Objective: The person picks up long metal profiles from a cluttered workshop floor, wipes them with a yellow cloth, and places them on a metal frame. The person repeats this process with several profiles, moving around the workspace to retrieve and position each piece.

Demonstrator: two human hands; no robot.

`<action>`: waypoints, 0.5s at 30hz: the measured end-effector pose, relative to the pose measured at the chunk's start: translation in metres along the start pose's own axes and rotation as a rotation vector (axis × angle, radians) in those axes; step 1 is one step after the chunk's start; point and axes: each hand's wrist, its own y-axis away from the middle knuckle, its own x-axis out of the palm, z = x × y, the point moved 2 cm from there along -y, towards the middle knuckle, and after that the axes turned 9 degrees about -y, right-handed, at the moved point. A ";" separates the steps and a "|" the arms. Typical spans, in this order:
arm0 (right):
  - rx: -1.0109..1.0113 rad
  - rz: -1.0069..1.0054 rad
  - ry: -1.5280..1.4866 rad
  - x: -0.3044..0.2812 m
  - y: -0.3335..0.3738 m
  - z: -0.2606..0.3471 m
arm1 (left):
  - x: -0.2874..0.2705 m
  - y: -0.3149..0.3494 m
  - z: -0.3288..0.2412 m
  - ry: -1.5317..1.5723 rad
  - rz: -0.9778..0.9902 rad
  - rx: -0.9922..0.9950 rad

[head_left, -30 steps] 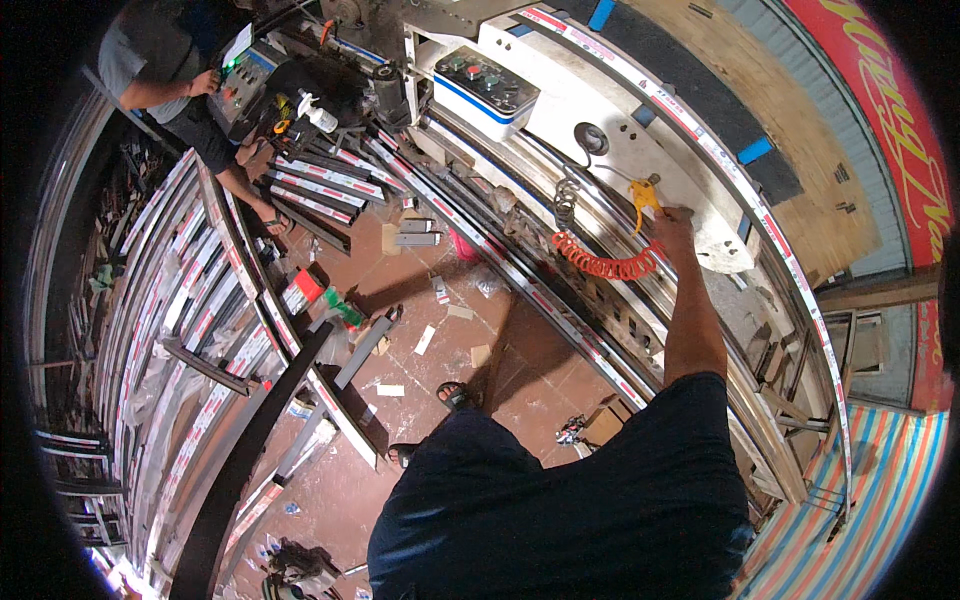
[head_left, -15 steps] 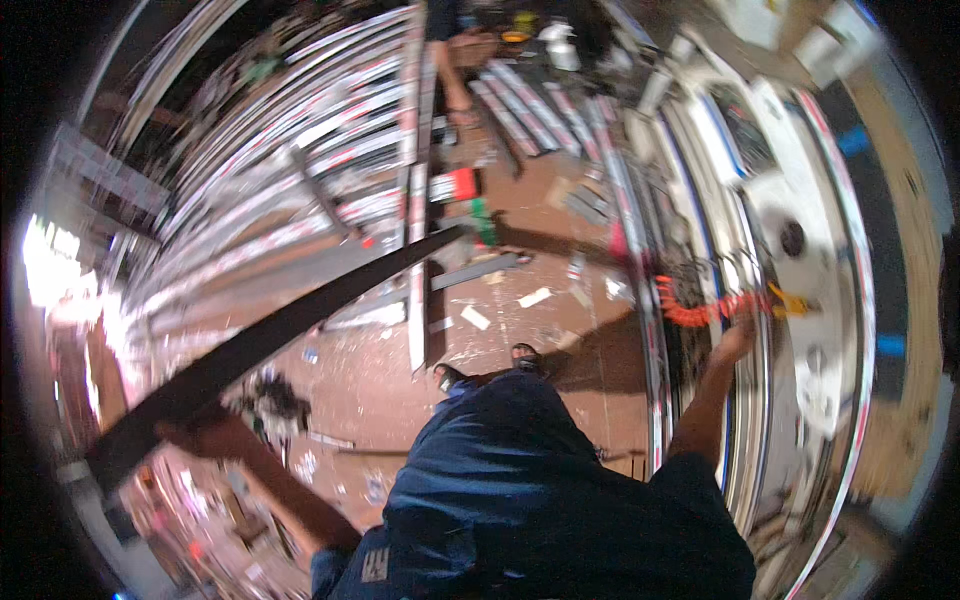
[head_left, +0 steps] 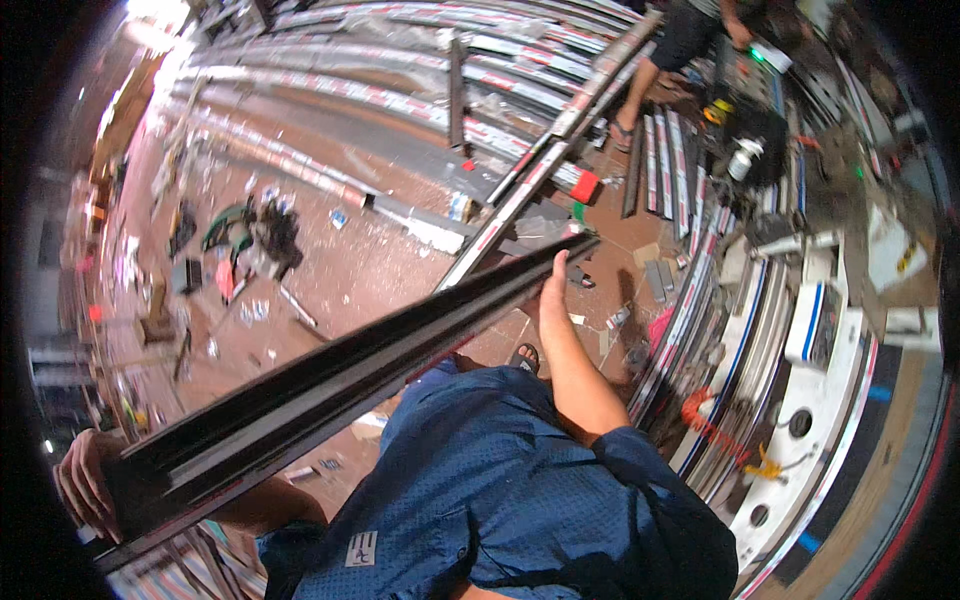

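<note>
A long dark metal profile (head_left: 330, 390), with grooves along its length, lies slantwise across the front of my body. My left hand (head_left: 88, 485) wraps round its near left end, fingers over the edge. Close to the other end, my right hand (head_left: 548, 290) grips the profile from its right side, thumb pointing up. Part of that hand is hidden behind the profile. The profile's far tip reaches over the floor near a small red block (head_left: 585, 186).
Long wrapped profiles (head_left: 350, 88) cover the floor at the far left. A person (head_left: 690, 40) stands at the back. To my right is a white machine bed (head_left: 770, 515) with an orange coiled hose (head_left: 705, 410). A heap of tools and cloth (head_left: 255, 235) lies on the left.
My right hand has left the orange hose beside the machine and now holds the profile. The profile has tilted to show its grooved side, and my view has turned left.
</note>
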 end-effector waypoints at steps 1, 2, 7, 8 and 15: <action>-0.004 -0.179 0.056 0.027 0.016 -0.012 | -0.006 0.036 -0.044 0.003 -0.011 -0.013; -0.003 -0.192 0.032 0.029 0.014 -0.018 | -0.015 0.081 -0.066 -0.001 -0.216 -0.054; -0.159 -0.177 -0.051 0.057 0.046 -0.066 | -0.020 0.303 0.020 -0.670 -1.640 -0.124; -0.159 -0.138 -0.038 0.069 0.053 -0.077 | -0.025 0.355 0.032 -0.296 -1.235 -0.184; -0.249 0.115 0.237 0.114 0.094 -0.122 | -0.043 0.557 0.128 0.128 -2.133 0.057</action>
